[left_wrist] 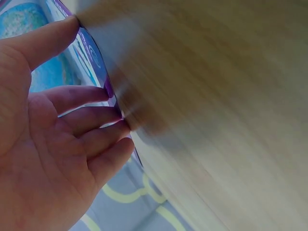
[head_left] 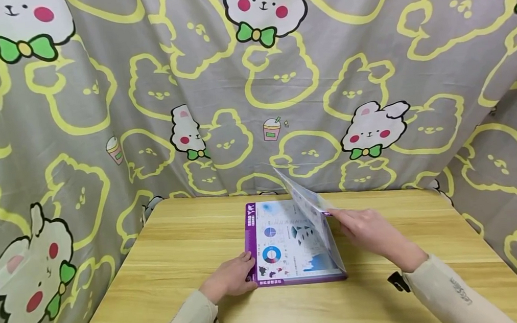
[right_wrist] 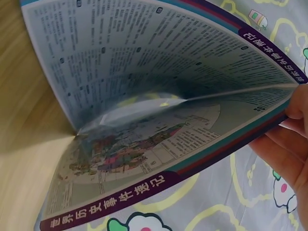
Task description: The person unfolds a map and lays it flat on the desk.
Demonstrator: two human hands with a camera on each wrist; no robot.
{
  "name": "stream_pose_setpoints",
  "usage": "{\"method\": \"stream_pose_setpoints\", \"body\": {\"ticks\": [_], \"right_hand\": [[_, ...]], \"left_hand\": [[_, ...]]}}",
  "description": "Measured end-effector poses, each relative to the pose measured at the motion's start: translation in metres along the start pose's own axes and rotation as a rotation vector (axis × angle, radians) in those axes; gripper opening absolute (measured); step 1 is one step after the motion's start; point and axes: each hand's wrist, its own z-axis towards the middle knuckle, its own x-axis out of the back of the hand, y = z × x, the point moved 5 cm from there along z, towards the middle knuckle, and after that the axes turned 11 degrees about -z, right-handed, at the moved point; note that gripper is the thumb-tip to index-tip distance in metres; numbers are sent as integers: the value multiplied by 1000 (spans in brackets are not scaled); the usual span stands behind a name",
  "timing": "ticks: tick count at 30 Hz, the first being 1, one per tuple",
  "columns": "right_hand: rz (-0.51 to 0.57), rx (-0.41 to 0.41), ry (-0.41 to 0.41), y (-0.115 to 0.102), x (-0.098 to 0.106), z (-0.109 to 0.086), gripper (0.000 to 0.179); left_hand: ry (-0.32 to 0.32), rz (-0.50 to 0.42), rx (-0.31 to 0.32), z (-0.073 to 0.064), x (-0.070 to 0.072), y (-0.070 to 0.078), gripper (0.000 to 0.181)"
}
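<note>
A folded laminated chart (head_left: 295,261) with purple borders, printed diagrams and lettering lies on the wooden table, its upper panels tilted up on the right. My right hand (head_left: 366,229) pinches the raised panels by their edge. Up close in the right wrist view, the chart's panels (right_wrist: 130,154) spread apart like a fan, showing a map and columns of text; the right fingers (right_wrist: 281,149) are at their border. My left hand (head_left: 232,276) rests at the lower left edge of the chart. In the left wrist view its thumb and extended fingertips (left_wrist: 118,149) touch that purple edge.
Light wooden table (head_left: 177,240) extends around the chart on all sides. A grey curtain (head_left: 215,83) with yellow outlines and white cartoon animals hangs behind the table and along both sides. A black strap (head_left: 398,282) shows at the right wrist.
</note>
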Motion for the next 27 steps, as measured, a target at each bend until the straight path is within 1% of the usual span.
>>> {"method": "stream_pose_setpoints", "body": {"ticks": [5,9,16,24,27], "right_hand": [[22,-22,35,5,4,-4,45],[37,-46,35,8,6,-8,44],[53,-49,50,11,7,-12,38],[6,-67,69,17,9,-17,43],[-10,-75,71,21,13,-21,43]], "left_hand": [[10,-22,-2,-3,2,-4,68],[15,-30,3,-6,5,-8,68],[8,-59,16,-9,9,-13,68],[12,-107,35,-14,11,-19,68],[13,-117,39,-13,10,-21,68]]}}
